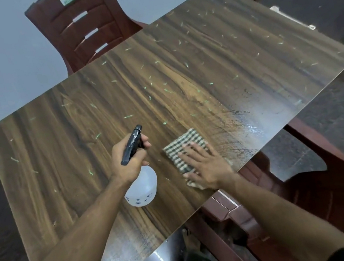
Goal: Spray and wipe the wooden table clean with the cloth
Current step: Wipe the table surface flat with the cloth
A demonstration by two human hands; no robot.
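The left hand (129, 161) has its fingers wrapped round the white plastic spray bottle with a black top (140, 182), above the brown wooden table (52, 133). Just beside the bottle, the right hand (205, 168) presses flat, fingers straight, on the green and white checked cloth (183, 146) lying on the table.

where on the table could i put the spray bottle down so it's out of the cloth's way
Bare wood lies left of the spray bottle toward the table's left edge, and across the far half by the chair. It is crowded near the right edge, around the cloth.
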